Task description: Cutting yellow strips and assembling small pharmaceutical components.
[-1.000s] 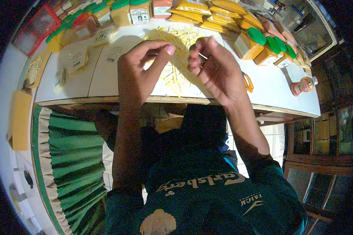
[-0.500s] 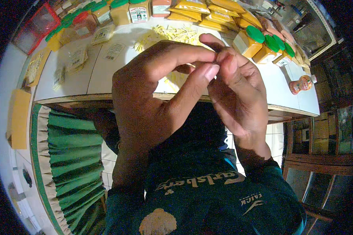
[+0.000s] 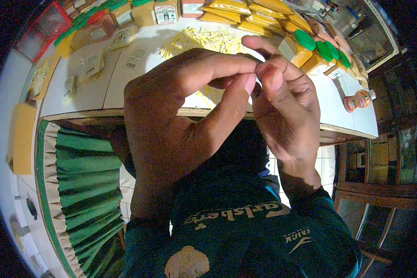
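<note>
My left hand (image 3: 180, 99) and my right hand (image 3: 292, 106) are raised in front of me, their fingertips meeting above the table's near edge. Thumb and forefinger of the left are pressed together in a pinch. The right hand's thumb and forefinger pinch right beside them, with another finger sticking out to the left. Whatever lies between the fingertips is too small or hidden to make out. Behind the hands, a loose pile of thin pale-yellow strips (image 3: 204, 39) is spread over the white table (image 3: 139, 85), partly covered by my left hand.
Green-lidded jars (image 3: 141, 14) line the back; more jars (image 3: 315, 65) and yellow packets (image 3: 259, 23) stand at the right. Clear packets (image 3: 92, 65) and a printed label (image 3: 136, 56) lie left. A small bottle (image 3: 356, 101) is near the right edge. A green curtain (image 3: 85, 185) hangs below.
Both hands keep their pinch and have shifted slightly, with the right hand a little farther right. A tiny pale bit seen under the fingertips before no longer shows.
</note>
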Tool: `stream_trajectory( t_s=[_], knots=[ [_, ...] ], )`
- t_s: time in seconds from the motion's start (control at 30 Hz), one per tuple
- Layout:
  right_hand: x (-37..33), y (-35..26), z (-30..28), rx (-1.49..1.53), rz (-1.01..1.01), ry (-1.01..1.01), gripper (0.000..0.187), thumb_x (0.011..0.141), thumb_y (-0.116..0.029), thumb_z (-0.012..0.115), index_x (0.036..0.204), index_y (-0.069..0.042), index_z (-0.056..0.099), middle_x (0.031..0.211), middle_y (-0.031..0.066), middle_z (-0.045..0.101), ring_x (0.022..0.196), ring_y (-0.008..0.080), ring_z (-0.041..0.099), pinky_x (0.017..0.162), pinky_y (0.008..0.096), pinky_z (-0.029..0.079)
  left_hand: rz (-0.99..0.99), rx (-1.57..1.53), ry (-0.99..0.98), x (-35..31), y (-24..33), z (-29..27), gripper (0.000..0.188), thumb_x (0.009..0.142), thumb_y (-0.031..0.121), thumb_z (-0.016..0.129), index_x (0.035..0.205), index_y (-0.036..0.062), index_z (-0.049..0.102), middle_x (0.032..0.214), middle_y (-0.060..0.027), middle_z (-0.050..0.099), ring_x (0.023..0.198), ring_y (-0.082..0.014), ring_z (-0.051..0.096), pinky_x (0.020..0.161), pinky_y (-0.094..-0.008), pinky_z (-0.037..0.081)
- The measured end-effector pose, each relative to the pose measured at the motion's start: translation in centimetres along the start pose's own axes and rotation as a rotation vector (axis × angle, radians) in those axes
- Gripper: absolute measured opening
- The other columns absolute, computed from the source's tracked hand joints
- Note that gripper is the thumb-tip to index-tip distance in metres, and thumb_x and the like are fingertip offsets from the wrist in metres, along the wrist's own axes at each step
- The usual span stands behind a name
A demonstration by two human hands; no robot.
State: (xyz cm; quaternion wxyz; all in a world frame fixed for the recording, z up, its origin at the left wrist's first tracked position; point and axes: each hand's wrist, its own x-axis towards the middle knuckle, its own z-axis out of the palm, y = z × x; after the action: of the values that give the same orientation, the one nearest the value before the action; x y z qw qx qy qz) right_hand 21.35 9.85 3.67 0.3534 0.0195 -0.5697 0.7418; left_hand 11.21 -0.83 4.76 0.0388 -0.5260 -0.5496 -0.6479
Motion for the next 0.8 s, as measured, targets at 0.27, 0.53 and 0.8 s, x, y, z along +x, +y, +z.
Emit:
stream_trajectory(
  t_s=[0.27,0.53,0.8],
  knots=[
    [0.2,0.0,0.0,-0.114,-0.056,0.022,0.016,0.087,-0.016,0.06,0.088,0.0,0.06,0.127,0.0159,0.046,0.103,0.0202,0.054,0.095,0.0353,0.037,0.063,0.086,-0.018,0.3,-0.1,-0.4,0.009,0.079,0.001,0.065,0.088,0.0006,0.066,0.081,-0.0088,0.066,0.077,-0.014,0.062,0.073,-0.0266,0.048],
    [0.4,-0.3,-0.2,-0.397,-0.19,-0.018,0.011,0.081,-0.008,0.064,0.086,0.001,0.062,0.122,0.0163,0.05,0.107,0.026,0.05,0.097,0.0385,0.035,0.092,0.273,-0.015,0.4,0.4,-0.7,0.01,0.074,0.001,0.065,0.084,0.0019,0.065,0.077,-0.0078,0.065,0.074,-0.0152,0.063,0.07,-0.0267,0.048],
    [0.9,-2.2,-0.8,-0.729,-0.226,-0.106,0.006,0.078,0.002,0.062,0.084,0.002,0.062,0.106,0.0141,0.058,0.1,0.0211,0.053,0.089,0.0319,0.04,0.32,0.54,-0.07,1.3,0.2,-0.9,0.017,0.066,0.003,0.069,0.082,0.0055,0.065,0.074,-0.0095,0.064,0.069,-0.024,0.064,0.065,-0.0302,0.05]
  ],
)
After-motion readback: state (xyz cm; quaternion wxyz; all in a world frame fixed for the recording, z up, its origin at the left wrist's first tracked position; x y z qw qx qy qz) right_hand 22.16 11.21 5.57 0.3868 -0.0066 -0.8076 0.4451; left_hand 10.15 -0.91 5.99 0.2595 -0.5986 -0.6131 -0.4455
